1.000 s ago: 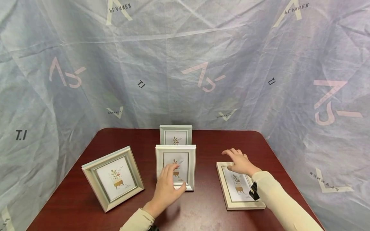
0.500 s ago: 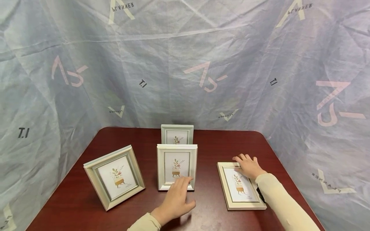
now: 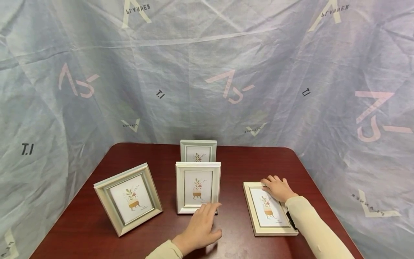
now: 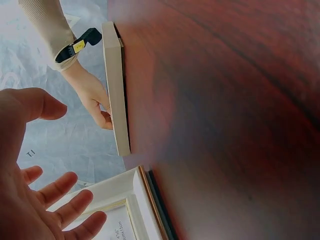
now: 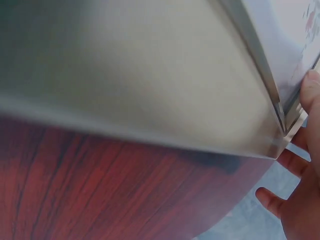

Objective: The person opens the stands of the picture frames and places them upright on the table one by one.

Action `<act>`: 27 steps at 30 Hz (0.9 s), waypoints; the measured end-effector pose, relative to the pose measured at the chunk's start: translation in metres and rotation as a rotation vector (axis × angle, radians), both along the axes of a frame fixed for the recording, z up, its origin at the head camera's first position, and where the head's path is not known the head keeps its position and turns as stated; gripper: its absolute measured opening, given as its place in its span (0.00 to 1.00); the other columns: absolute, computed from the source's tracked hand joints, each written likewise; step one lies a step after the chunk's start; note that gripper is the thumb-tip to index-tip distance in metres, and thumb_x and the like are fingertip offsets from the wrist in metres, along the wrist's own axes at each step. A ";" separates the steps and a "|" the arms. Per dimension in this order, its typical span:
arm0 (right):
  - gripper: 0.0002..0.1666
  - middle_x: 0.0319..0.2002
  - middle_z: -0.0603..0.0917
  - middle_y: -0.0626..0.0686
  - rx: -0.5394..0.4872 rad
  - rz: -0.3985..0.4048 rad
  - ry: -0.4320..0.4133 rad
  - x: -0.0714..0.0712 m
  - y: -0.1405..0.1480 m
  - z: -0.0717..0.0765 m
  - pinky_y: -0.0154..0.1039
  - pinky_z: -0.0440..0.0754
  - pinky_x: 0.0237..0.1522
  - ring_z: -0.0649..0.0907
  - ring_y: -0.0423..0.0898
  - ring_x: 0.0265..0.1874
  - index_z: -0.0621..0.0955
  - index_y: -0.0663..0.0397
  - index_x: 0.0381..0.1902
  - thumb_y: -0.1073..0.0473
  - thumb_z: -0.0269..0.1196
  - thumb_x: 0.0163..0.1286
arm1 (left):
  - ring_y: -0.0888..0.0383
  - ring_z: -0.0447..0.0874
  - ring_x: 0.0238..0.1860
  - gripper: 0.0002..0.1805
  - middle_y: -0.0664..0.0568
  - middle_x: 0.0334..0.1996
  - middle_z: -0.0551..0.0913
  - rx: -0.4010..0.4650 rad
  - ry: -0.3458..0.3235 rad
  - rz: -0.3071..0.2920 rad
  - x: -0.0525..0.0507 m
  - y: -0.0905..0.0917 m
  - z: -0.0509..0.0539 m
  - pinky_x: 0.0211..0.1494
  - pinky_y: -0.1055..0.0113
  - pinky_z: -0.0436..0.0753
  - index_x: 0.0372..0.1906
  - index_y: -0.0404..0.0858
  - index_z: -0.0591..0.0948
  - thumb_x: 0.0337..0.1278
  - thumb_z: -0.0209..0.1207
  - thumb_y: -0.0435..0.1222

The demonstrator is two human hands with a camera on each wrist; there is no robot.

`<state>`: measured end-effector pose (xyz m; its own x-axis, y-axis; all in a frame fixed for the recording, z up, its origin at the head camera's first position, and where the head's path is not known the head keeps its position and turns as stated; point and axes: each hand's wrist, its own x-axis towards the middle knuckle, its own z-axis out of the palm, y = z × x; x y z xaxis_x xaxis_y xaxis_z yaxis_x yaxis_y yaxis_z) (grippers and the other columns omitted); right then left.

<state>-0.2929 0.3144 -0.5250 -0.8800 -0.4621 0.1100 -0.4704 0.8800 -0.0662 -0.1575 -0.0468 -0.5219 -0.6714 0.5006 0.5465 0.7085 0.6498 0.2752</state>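
A cream picture frame (image 3: 266, 212) lies face up on the right of the table, its print showing a plant in a pot. My right hand (image 3: 279, 189) grips its far end; in the right wrist view the thumb (image 5: 311, 90) presses on the front while the fingers reach past the edge, partly hidden. My left hand (image 3: 200, 227) hovers with spread fingers before an upright white picture frame (image 3: 198, 189), holding nothing. The left wrist view shows that hand's thumb (image 4: 42, 104) and fingers apart, with the lying frame (image 4: 116, 95) seen edge-on beyond.
A tilted champagne-coloured picture frame (image 3: 129, 199) stands at the left. Behind the white one, a pale green picture frame (image 3: 198, 144) is partly covered. The dark red table (image 3: 155, 158) ends at a grey printed cloth (image 3: 181, 72) hung on several sides.
My right hand has moved to the far end of the lying frame and taken hold of it. The left hand has shifted right and nearer to me. The frames stay in place.
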 end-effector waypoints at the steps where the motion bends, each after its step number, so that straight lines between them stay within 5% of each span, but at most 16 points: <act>1: 0.16 0.48 0.77 0.56 0.004 -0.003 0.000 0.000 -0.001 0.001 0.61 0.69 0.42 0.75 0.58 0.49 0.79 0.50 0.56 0.54 0.61 0.73 | 0.55 0.75 0.44 0.40 0.49 0.45 0.78 -0.002 0.000 -0.001 0.000 0.000 0.000 0.42 0.61 0.76 0.61 0.35 0.71 0.36 0.68 0.43; 12: 0.17 0.49 0.78 0.57 0.027 -0.012 0.011 -0.003 0.006 0.009 0.59 0.70 0.45 0.75 0.59 0.51 0.79 0.51 0.56 0.54 0.61 0.72 | 0.55 0.75 0.44 0.40 0.50 0.45 0.78 -0.009 0.017 0.003 -0.001 -0.001 0.002 0.42 0.62 0.76 0.60 0.34 0.72 0.35 0.69 0.43; 27: 0.18 0.48 0.81 0.57 -0.005 0.043 0.182 0.009 0.005 0.044 0.58 0.71 0.44 0.78 0.58 0.48 0.79 0.55 0.56 0.57 0.64 0.70 | 0.54 0.77 0.47 0.41 0.50 0.48 0.78 -0.008 0.044 0.018 -0.002 -0.003 -0.001 0.49 0.60 0.77 0.61 0.35 0.72 0.34 0.70 0.44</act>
<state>-0.2836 0.3195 -0.4813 -0.8247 -0.4978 0.2685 -0.5122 0.8587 0.0189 -0.1598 -0.0494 -0.5229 -0.6559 0.4931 0.5715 0.7078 0.6649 0.2386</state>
